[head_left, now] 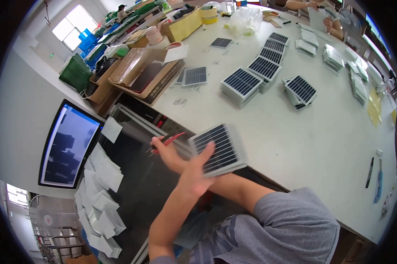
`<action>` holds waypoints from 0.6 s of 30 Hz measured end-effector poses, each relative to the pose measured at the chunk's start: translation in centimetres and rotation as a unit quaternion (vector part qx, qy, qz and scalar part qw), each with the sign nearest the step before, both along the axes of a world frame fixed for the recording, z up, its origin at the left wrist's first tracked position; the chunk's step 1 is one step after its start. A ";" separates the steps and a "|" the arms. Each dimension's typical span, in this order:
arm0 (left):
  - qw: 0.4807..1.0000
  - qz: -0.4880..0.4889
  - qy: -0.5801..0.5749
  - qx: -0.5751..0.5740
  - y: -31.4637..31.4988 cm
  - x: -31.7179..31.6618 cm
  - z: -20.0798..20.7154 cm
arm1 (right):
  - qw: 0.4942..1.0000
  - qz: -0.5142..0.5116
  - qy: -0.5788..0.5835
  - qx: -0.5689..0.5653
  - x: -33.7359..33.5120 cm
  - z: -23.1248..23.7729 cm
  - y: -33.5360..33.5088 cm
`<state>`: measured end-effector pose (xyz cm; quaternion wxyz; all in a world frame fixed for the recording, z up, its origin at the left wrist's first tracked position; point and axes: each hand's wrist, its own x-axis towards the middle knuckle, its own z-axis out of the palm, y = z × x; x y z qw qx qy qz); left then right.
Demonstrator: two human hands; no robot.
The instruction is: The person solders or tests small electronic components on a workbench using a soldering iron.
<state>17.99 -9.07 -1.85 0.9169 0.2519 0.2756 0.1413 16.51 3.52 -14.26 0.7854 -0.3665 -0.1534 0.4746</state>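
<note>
My left hand (pixel 197 172) lies flat on a small dark-blue solar panel (pixel 222 145) with a white frame and holds it tilted at the near edge of the white table (pixel 295 145). My right forearm passes beneath the left arm, and my right hand (pixel 167 152) is closed on thin red probes (pixel 170 140) just left of the panel. Both hands are over a black machine bed (pixel 137 176) beside the table.
Stacks of similar solar panels (pixel 241 84) lie across the table, with open cardboard boxes (pixel 141 72) at its far left. A monitor (pixel 69 145) and a heap of white sheets (pixel 99 198) are at the left. Another person's hands (pixel 326 20) are busy at the far end. Markers (pixel 371 171) lie right.
</note>
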 end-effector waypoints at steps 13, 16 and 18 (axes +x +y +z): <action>0.976 -0.165 0.115 0.081 -3.8 23.4 -0.5 | 0.996 0.074 0.024 0.054 0.5 -0.8 0.0; 0.939 -0.292 0.141 0.116 -4.0 24.9 -1.0 | 0.994 0.092 0.029 0.051 0.7 -0.5 -0.5; 0.916 -0.351 0.134 0.139 -3.7 25.5 -0.9 | 0.994 0.095 0.038 0.048 1.1 -0.5 -0.3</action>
